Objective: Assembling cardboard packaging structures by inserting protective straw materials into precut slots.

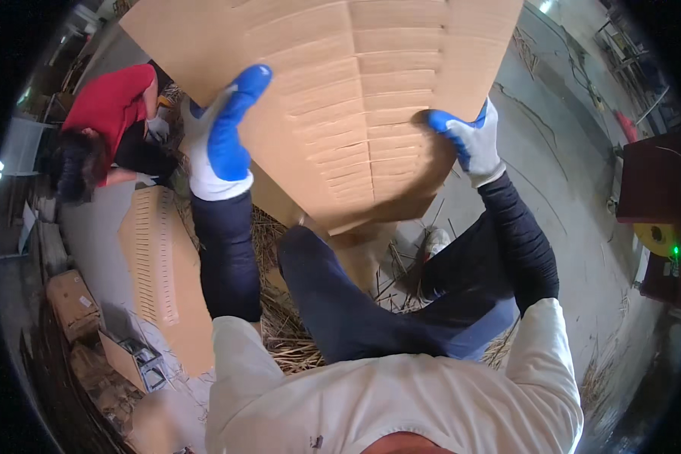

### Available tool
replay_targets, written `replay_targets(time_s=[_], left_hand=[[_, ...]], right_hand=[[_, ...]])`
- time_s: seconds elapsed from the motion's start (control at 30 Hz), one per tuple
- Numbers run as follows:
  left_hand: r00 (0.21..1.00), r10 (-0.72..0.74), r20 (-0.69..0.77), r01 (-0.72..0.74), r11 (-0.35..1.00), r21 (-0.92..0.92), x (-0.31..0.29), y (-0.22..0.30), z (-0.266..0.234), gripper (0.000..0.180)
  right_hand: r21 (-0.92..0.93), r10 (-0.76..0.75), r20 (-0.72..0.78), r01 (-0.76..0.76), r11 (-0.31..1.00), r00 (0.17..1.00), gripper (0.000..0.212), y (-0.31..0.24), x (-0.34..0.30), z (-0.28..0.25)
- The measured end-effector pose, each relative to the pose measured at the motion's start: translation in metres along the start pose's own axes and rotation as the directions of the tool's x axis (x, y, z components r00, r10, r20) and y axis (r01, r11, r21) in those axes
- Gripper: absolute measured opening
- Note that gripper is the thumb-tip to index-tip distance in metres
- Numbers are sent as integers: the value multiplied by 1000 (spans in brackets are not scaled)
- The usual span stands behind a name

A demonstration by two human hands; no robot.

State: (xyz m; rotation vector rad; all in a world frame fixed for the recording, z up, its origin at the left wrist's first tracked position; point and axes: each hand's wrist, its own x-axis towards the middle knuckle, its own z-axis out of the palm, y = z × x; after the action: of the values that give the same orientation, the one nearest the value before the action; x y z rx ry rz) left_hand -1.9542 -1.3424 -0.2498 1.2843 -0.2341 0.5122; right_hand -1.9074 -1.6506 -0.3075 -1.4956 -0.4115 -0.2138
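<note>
A large brown cardboard sheet [295, 72] is raised in front of me, tapering toward its near end. Rows of short slits run across it on both sides of a central crease. My left hand [221, 144], in a white glove with blue coating, grips the sheet's left edge, thumb on the face toward me and fingers mostly hidden behind. At the right edge my right hand [473, 142], gloved alike, holds the sheet with its thumb on the near face. Under the sheet's near end, part of another cardboard piece [275, 198] shows beside my knee.
At the left, a person in a red shirt [117, 102] bends low with gloved hands near the floor. A slotted cardboard sheet [163, 265] lies on the floor. Thin sticks [291, 344] lie around my legs. Cardboard boxes [74, 303] stand lower left; a dark red machine [654, 178] stands right.
</note>
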Motion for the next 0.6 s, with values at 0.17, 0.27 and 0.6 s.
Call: replay_targets(time_s=[0.17, 0.27, 0.6], left_hand=[[970, -125, 208, 208, 871, -445, -3, -68, -61, 54], [971, -170, 166, 189, 976, -105, -48, -86, -16, 69], [845, -493, 207, 523, 842, -132, -57, -99, -43, 54]], right_hand=[[-33, 40, -68, -42, 999, 997, 54, -12, 1, -1], [43, 13, -135, -7, 999, 991, 53, -20, 8, -13], [39, 43, 195, -51, 998, 980, 38, -35, -1, -15]])
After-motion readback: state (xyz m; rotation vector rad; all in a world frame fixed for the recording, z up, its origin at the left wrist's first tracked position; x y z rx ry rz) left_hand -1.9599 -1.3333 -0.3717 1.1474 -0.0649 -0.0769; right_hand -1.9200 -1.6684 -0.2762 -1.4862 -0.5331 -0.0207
